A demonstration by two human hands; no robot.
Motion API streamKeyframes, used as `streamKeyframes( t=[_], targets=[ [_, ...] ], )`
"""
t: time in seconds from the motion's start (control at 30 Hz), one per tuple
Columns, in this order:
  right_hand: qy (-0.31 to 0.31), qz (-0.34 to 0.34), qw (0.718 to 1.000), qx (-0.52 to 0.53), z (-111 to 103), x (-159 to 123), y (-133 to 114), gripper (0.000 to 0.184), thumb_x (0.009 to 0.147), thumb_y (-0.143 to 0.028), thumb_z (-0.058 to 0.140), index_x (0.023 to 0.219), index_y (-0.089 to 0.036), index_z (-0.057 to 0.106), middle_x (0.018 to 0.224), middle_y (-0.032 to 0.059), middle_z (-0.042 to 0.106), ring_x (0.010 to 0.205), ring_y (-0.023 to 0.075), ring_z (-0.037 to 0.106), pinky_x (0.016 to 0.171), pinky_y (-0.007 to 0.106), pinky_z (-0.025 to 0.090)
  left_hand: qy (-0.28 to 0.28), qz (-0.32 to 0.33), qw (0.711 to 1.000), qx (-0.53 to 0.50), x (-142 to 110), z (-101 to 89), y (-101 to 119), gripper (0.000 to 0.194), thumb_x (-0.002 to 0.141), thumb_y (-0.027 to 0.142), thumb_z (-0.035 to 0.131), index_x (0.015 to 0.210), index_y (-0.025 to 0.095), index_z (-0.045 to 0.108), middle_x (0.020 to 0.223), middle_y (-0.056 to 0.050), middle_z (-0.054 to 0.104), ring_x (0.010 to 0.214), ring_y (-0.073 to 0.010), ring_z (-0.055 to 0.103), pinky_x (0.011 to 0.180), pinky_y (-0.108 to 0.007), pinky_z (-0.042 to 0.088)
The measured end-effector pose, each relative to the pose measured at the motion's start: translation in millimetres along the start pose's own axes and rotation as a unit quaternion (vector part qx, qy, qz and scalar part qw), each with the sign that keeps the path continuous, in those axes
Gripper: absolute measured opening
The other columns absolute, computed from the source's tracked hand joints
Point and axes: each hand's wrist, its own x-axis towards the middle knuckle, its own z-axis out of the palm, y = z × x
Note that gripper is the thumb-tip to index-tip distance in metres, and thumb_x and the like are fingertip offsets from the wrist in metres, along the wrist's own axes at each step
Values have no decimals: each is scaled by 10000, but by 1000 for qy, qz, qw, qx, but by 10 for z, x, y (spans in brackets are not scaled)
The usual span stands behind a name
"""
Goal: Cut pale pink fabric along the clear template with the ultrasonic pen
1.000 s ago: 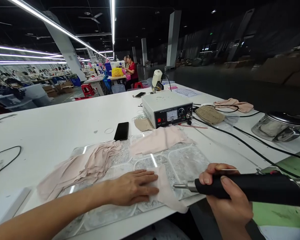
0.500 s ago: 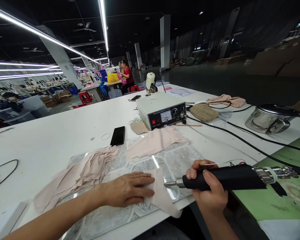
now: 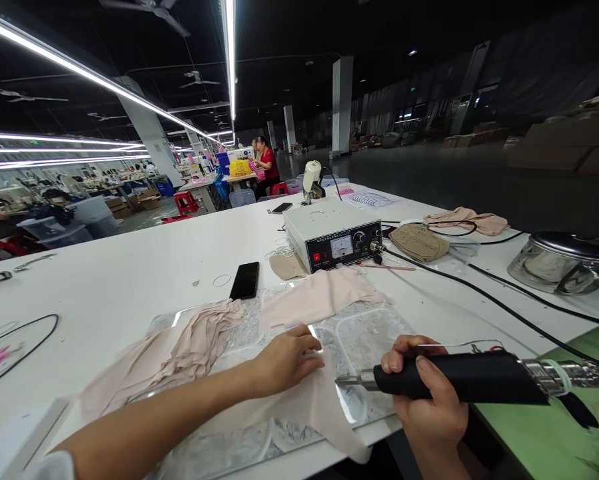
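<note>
My left hand (image 3: 286,361) is closed, its curled fingers on the upper edge of a pale pink fabric piece (image 3: 324,408). That piece spreads beneath my wrist, and one end hangs past the table's front edge. My right hand (image 3: 429,393) is wrapped round a black ultrasonic cutter (image 3: 472,377) with a metal tip. The tip points left, close to the fabric's right edge; whether it touches is unclear. Under the fabric lies a clear patterned plastic mat (image 3: 364,337). A ruffled stack of pink fabric pieces (image 3: 194,340) is left of my hand, and another flat fabric piece (image 3: 324,297) lies behind it.
A control box (image 3: 332,233) with a dial stands behind the mat, its black cable (image 3: 459,277) running right. Around it are a phone (image 3: 245,280), brown patterns (image 3: 419,241) and a glass pot (image 3: 562,263). A person in red (image 3: 266,163) sits in the background.
My left hand has gone from lying flat to curled fingers at the fabric's upper edge. The fabric now spreads farther left under my wrist. My right hand still holds the cutter; the view has shifted.
</note>
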Motion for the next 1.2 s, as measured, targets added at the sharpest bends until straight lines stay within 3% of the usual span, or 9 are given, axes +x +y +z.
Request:
streamKeyframes(
  t=[0.07,0.2,0.53,0.97,1.2],
  targets=[
    [1,0,1000,0,5,-2,1,142,675,-288,649,784,-203,619,732,-11,577,482,97,508,461,270,437,-3,-21,1000,-6,141,68,3,175,807,237,698,954,151,656,962,-52,591,771,-169,600,719,-276,518],
    [11,-2,1000,0,-6,18,-1,145,671,-292,645,782,-201,624,739,-11,581,488,96,506,466,274,444,-3,-28,999,-33,260,165,-32,91,761,144,688,839,161,645,896,-21,572,750,-145,567,678,-232,485],
    [29,-5,999,12,49,72,29,158,662,-297,649,778,-197,610,739,-12,575,502,98,506,484,275,455,17,-16,994,-104,188,163,-48,127,811,75,605,821,164,694,886,-21,607,752,-125,576,689,-215,487],
    [15,4,1000,17,142,56,89,176,676,-314,655,803,-200,613,743,-11,577,510,97,514,491,271,451,41,6,987,-154,139,137,-80,116,848,121,593,845,166,700,904,-29,630,770,-129,582,706,-224,486],
    [41,1,999,27,93,134,17,165,651,-295,652,781,-203,607,718,-21,570,500,89,506,490,257,441,35,23,986,-163,117,95,-72,129,854,106,570,821,161,683,874,-25,638,783,-132,590,724,-225,483]
  ],
)
